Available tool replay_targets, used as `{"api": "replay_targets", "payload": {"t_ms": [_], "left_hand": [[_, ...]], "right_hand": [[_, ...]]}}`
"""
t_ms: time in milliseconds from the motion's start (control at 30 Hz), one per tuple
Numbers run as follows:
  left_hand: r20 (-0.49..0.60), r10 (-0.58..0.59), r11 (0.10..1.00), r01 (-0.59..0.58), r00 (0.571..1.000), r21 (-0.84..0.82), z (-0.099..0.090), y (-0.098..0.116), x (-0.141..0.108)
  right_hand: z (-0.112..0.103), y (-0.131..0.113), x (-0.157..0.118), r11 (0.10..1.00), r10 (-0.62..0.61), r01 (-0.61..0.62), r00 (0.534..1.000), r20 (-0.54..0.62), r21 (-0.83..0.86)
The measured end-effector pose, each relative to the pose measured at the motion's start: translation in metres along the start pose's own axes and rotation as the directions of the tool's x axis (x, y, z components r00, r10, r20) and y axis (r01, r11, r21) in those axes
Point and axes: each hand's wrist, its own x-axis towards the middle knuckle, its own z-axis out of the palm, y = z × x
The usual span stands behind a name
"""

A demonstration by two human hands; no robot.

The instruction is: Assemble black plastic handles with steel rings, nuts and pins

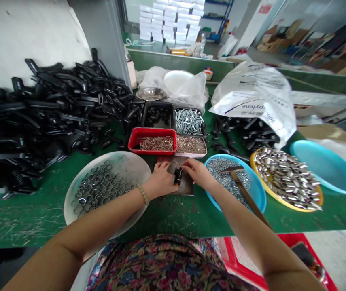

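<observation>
My left hand (161, 179), with a beaded bracelet on its wrist, is closed around a small black part (178, 176) above a metal plate (185, 190) on the bench. Close by on the right, my right hand (197, 172) has its fingers pinched together near the part's upper end. Whatever sits between those fingertips is too small to make out. Behind the hands stand a red tray (152, 152) of thin copper-coloured pins and a white box (191, 154) of small copper-coloured pieces.
Left of my hands is a white bowl (72, 182) of metal rings; beyond lie piled black handles (66, 101). On the right, a hammer (245, 192) lies across a blue bowl (262, 190) of small metal pieces. A yellow bowl (253, 159) holds shiny metal sleeves.
</observation>
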Motion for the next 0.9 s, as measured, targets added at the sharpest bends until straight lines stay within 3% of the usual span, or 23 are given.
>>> {"api": "replay_targets", "payload": {"t_ms": [133, 267, 367, 400, 467, 533, 567, 633, 700, 767, 833, 900], "left_hand": [[0.001, 0.006, 1.0, -0.006, 1.0, 0.025, -0.001, 0.002, 0.0], [-0.004, -0.009, 1.0, 0.009, 1.0, 0.017, -0.002, 0.002, 0.0], [-0.002, -0.007, 1.0, 0.007, 1.0, 0.013, 0.0, 0.0, 0.0], [-0.002, -0.002, 1.0, 0.002, 1.0, 0.011, 0.001, -0.001, 0.0], [-0.008, 0.003, 1.0, -0.003, 1.0, -0.004, 0.003, -0.002, 0.0], [-0.022, 0.002, 0.999, -0.003, 1.0, -0.032, 0.005, -0.003, 0.0], [-0.032, -0.003, 0.999, 0.002, 0.999, -0.048, 0.005, -0.003, 0.0], [-0.048, -0.015, 0.997, 0.011, 0.999, -0.075, 0.005, -0.003, 0.0], [-0.048, -0.031, 0.995, 0.026, 0.998, -0.092, 0.005, -0.003, 0.0], [-0.028, -0.035, 0.995, 0.032, 0.999, -0.091, 0.004, -0.002, 0.0], [-0.011, -0.035, 0.996, 0.034, 0.999, -0.083, 0.003, -0.002, 0.0], [-0.012, -0.035, 0.996, 0.034, 0.999, -0.078, 0.003, -0.002, 0.0]], "right_hand": [[0.005, -0.002, 0.0, 0.969, -0.133, 0.121, 0.99, -0.041, -0.215], [0.012, -0.009, -0.004, 0.806, -0.306, 0.281, 0.951, 0.041, -0.521], [0.005, -0.009, -0.018, 0.736, -0.337, 0.309, 0.939, 0.07, -0.603], [-0.001, -0.005, -0.026, 0.736, -0.301, 0.25, 0.953, 0.026, -0.629], [-0.02, 0.01, -0.048, 0.722, -0.137, 0.001, 0.98, -0.142, -0.692], [-0.041, 0.034, -0.074, 0.624, 0.116, -0.331, 0.935, -0.334, -0.708], [-0.051, 0.047, -0.086, 0.566, 0.231, -0.435, 0.899, -0.371, -0.701], [-0.062, 0.066, -0.103, 0.502, 0.397, -0.526, 0.845, -0.358, -0.686], [-0.061, 0.068, -0.109, 0.522, 0.462, -0.556, 0.822, -0.334, -0.646], [-0.053, 0.05, -0.106, 0.624, 0.441, -0.564, 0.825, -0.353, -0.541], [-0.041, 0.019, -0.098, 0.788, 0.366, -0.477, 0.871, -0.328, -0.388], [-0.033, -0.016, -0.087, 0.917, 0.248, -0.296, 0.948, -0.2, -0.266]]}}
